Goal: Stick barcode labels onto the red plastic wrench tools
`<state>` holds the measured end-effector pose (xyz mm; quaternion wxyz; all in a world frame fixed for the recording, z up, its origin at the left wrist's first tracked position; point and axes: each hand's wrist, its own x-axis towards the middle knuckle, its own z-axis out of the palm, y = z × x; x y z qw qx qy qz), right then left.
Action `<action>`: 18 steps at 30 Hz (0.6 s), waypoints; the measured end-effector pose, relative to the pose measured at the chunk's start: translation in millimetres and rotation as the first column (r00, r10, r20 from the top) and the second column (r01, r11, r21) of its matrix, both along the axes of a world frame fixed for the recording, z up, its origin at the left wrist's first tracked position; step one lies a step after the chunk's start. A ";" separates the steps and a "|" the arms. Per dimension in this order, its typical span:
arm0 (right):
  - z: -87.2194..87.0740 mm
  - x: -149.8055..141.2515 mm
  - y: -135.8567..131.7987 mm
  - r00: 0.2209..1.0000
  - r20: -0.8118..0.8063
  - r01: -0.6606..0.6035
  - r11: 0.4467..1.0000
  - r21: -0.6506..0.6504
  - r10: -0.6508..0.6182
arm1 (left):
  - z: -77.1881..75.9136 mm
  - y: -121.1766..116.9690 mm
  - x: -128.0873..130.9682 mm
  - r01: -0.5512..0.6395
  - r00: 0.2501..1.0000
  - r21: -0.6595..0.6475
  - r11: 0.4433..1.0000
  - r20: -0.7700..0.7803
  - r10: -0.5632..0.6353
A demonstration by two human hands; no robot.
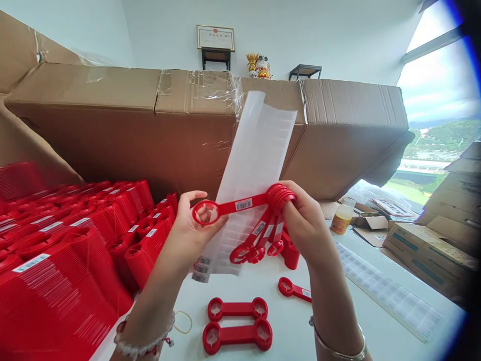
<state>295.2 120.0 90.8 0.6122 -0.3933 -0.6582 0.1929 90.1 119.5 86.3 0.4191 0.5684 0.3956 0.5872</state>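
My left hand [195, 225] is shut on the ring end of a red plastic double-ring tool [240, 206] that carries a barcode sticker. My right hand [304, 220] grips a bunch of similar red pieces [278, 196] by their ring ends, and some hang down below it [259, 240]. A translucent backing sheet of labels [255, 145] rises behind the hands, with a few labels left at its lower end [202, 268]. On the white table below lie two loose red pieces [237, 326], and another [295, 290] lies near my right wrist.
Rows of stacked red pieces [63, 260] fill the left side. A rubber band [183, 322] lies by my left wrist. A long label sheet [387, 286] lies at right, beyond it a yellow-filled bottle [341, 220] and cardboard boxes [428, 255]. A huge cardboard carton [150, 110] stands behind.
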 end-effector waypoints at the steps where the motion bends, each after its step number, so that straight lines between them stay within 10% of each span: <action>1: -0.4 3.6 1.8 0.999 0.016 0.034 0.999 -0.002 -0.034 | -1.8 2.3 -3.0 -0.068 0.997 0.057 0.996 -0.032 0.070; 6: -1.7 26.0 9.2 0.972 0.184 0.166 0.979 -0.115 -0.144 | -14.3 20.1 -18.9 -0.193 0.882 0.138 0.972 -0.410 0.233; 18: -4.8 39.1 21.9 0.989 0.128 0.098 0.981 -0.169 -0.076 | -80.1 65.6 10.5 0.192 0.540 -0.222 0.956 -0.790 -0.292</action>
